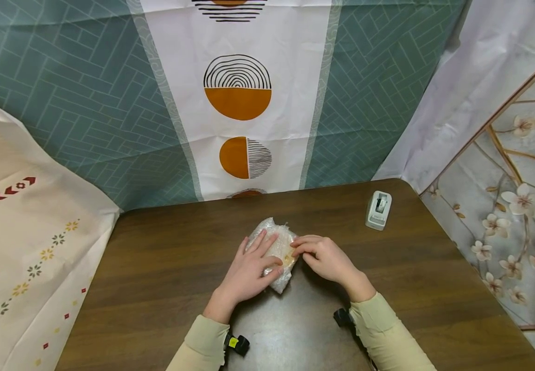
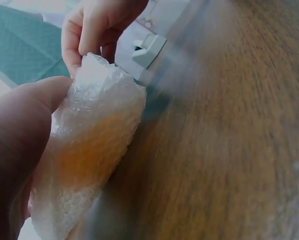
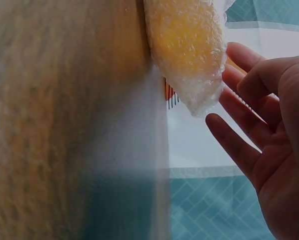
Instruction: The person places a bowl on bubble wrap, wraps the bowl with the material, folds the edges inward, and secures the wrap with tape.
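Observation:
A small package in clear bubble wrap (image 1: 284, 238) lies on the table, with something yellow-orange showing through the wrap. My left hand (image 1: 248, 272) rests over its left side, fingers extended and spread across the top. In the left wrist view, the thumb (image 2: 27, 125) lies along the near side of the wrap. At the package's right edge is my right hand (image 1: 327, 257), its fingertips touching the wrap. The right wrist view shows the fingers (image 3: 234, 142) of that hand loosely bent beside the wrap's tapering end, the thumb in front of them.
A white tape dispenser (image 1: 379, 210) stands at the back right of the brown wooden table (image 1: 170, 268). Patterned cloths hang behind the table (image 1: 365, 103) and along both sides. Each wrist carries a small black camera.

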`<state>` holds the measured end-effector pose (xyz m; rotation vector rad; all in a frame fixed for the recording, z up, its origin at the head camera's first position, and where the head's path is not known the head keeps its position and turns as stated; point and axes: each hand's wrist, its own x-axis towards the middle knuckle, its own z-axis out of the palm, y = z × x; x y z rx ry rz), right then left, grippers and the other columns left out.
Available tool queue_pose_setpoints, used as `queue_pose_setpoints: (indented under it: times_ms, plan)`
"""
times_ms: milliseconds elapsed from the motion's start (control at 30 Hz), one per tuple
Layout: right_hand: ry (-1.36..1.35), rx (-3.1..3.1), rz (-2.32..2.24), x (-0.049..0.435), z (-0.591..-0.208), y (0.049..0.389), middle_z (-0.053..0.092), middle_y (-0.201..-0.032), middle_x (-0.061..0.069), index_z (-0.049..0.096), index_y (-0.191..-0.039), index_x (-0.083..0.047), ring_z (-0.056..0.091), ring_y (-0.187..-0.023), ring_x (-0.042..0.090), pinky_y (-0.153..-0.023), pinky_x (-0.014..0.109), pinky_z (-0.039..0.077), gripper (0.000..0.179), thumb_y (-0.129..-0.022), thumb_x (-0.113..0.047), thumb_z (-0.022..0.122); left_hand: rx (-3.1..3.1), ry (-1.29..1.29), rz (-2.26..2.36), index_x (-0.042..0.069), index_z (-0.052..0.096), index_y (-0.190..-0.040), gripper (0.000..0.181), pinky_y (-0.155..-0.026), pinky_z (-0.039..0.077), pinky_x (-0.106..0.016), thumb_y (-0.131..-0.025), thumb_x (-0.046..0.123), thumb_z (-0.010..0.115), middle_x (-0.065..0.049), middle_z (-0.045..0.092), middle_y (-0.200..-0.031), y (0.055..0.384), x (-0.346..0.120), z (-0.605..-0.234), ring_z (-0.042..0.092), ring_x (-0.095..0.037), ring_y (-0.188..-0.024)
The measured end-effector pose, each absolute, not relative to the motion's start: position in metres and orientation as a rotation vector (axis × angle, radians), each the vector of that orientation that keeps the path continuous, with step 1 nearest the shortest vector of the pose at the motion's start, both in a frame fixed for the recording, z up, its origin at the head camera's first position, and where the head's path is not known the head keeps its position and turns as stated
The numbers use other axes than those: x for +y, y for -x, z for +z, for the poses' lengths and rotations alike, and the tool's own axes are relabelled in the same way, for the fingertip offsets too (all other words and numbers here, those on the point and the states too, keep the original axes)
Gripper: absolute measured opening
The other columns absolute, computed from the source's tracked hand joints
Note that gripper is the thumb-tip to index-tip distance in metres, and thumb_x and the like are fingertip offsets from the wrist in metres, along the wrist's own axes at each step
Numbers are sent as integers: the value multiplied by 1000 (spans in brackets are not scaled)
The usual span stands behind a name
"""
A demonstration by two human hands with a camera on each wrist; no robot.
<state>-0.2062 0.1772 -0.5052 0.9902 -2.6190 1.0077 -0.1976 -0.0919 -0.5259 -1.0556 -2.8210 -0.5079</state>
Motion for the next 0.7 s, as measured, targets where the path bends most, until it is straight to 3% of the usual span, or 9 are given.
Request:
queue_pose_setpoints:
  times_ms: [367, 700]
  plan:
    - [-989, -2645, 1032, 184, -501, 206, 76, -126, 2, 84, -102, -13, 69, -124, 26, -106, 50, 53, 26, -97, 4, 66, -2806, 1018, -534, 31, 81, -118, 39, -123, 18, -71, -110, 55, 51, 0, 33, -173, 197, -85, -526, 13, -28, -164]
    - [-962, -2688, 1037, 186, -499, 205, 75, -130, 3, 84, -106, -14, 67, -128, 26, -108, 50, 52, 26, -98, 3, 66, -2848, 942, -539, 31, 80, -116, 41, -124, 15, -70, -110, 56, 48, 1, 32, -174, 196, -77, -524, 11, -25, -165]
